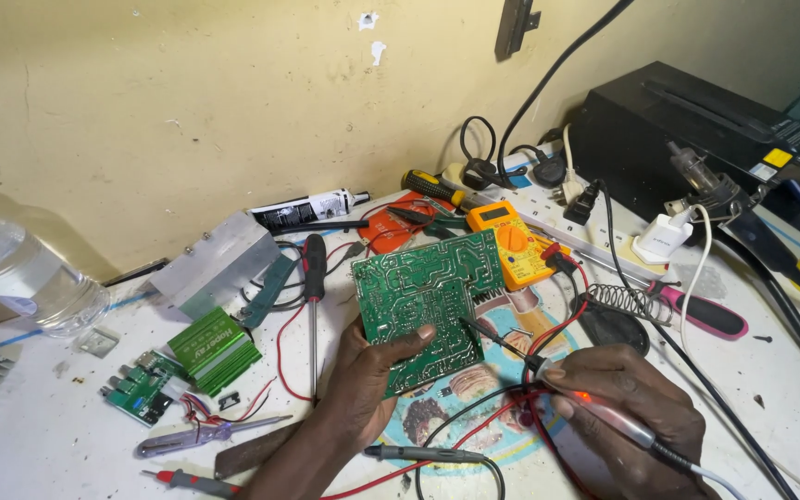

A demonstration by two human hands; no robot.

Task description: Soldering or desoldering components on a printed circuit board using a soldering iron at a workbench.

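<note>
Hiding its lower edge, left hand (pixel 363 375) grips circuit board (pixel 428 301); right hand (pixel 627 407) clasps soldering iron (pixel 548 375).

Yellow meter (pixel 509 243) behind the green board, small grey screen (pixel 494 214) at its top end, dark dial below. White tube (pixel 312 209) w/ black label lies by the wall, left of it. Black box (pixel 687 130) top right: yellow sticker (pixel 777 157) on its lid, poss. a white one beside it.
</note>
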